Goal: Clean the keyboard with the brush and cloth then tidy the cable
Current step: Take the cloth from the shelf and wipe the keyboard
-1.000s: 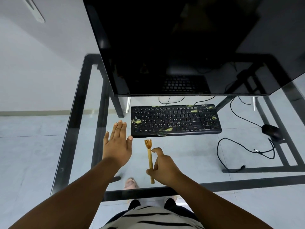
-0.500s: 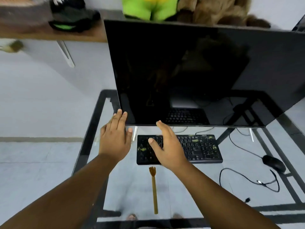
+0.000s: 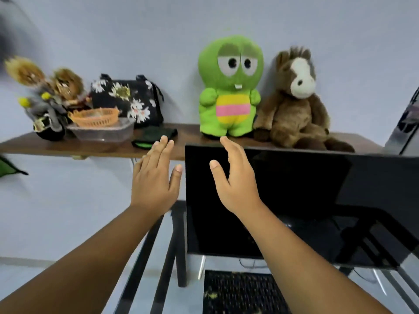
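Both my hands are up and empty. My left hand (image 3: pixel 154 177), fingers flat and spread, is raised toward the dark cloth (image 3: pixel 156 135) on the shelf (image 3: pixel 45 145). My right hand (image 3: pixel 233 177) is spread too, over the monitor (image 3: pixel 294 200). The keyboard (image 3: pixel 238 293) sits way down below, crumbs on it.

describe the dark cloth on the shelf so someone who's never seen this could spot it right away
Start at the wooden shelf on the wall above the monitor. Left of the green plush toy, below the flowered black bag, lies the cloth: flat, folded, dark with a bright green edge.
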Demonstrator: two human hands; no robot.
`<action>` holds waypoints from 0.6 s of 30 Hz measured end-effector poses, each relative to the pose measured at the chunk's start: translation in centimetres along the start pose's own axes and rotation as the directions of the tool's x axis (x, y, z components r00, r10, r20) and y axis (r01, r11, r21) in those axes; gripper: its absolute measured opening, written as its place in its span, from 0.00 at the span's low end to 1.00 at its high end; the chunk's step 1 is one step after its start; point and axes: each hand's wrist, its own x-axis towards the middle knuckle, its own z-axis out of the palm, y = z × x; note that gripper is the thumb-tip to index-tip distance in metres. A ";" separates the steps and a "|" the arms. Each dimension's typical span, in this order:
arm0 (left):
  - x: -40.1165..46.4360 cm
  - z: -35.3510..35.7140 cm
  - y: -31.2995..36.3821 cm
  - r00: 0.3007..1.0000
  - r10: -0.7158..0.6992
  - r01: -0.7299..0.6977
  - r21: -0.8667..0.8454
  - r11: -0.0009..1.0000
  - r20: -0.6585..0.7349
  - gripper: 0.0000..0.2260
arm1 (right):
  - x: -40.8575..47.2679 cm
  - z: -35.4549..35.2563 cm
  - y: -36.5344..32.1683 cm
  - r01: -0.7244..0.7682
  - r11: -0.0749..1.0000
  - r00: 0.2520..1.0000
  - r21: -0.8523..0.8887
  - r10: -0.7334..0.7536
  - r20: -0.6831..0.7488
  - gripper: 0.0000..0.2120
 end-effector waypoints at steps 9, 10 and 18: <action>7.3 -2.0 -6.6 0.993 -0.107 0.112 0.116 0.987 -0.049 0.26 | 12.4 5.2 -3.4 -0.080 0.986 0.982 -0.148 0.103 0.158 0.24; 7.5 -2.0 -7.6 0.991 -0.124 0.128 0.128 0.983 -0.044 0.26 | 13.3 6.0 -3.6 -0.108 0.981 0.971 -0.163 0.139 0.196 0.24; 8.0 -1.9 -14.5 0.974 -0.227 0.219 0.217 0.951 0.016 0.30 | 18.1 13.5 -3.7 -0.300 0.887 0.754 -0.352 0.447 0.482 0.30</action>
